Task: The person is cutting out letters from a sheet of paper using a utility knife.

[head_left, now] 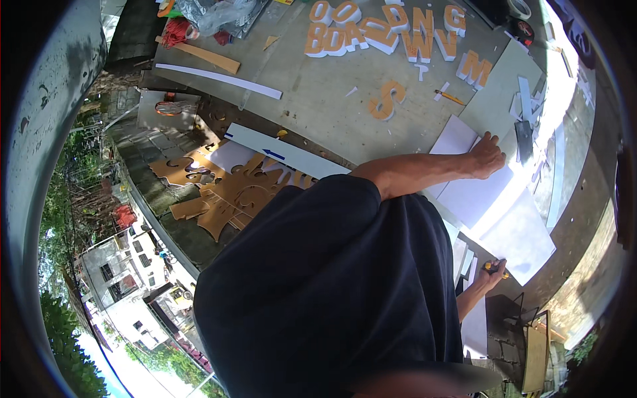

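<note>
My left hand (488,158) reaches over the white sheets (472,192) on the right side of the table, its fingers curled down near a sheet edge. What lies under those fingers is hidden. Closer to my body, my right hand (490,276) is closed around a small yellow and black hand tool (496,268), just off the lower corner of a sunlit white sheet (521,239). A dark block-like piece (524,141) lies beyond my left hand, beside narrow white offcuts (525,99).
Several block letters (381,36) with orange faces stand on the table (318,99); an orange S-shaped piece (387,101) lies apart. A pencil (451,97), a long white strip (219,81) and plastic bags (219,14) lie there too. Cut brown board (229,196) rests below the table edge.
</note>
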### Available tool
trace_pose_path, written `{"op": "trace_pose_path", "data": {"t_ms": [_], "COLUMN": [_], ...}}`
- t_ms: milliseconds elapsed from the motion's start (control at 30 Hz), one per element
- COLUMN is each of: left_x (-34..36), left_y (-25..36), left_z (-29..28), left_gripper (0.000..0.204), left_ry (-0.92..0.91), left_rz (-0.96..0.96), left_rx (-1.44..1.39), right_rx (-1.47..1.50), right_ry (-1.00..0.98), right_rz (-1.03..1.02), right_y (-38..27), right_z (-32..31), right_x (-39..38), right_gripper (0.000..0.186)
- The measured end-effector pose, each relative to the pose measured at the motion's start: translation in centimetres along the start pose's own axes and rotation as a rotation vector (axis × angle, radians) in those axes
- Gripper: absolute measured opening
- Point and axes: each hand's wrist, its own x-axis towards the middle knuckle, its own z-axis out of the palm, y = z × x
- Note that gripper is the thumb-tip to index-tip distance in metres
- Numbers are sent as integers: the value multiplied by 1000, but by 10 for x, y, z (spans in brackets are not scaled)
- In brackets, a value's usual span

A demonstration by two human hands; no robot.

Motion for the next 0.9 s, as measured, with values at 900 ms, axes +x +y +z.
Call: {"op": "trace_pose_path", "data": {"t_ms": [900], "left_x": [51], "left_y": [67], "left_z": [-105], "left_gripper": [21], "left_ry": [326], "left_rz": [16], "left_rx": [-805], "right_rx": [274], "right_ry": [-402], "right_rz": [-583], "right_y": [-190], "right_z": [70], "right_x": [-57], "right_gripper": [16]}}
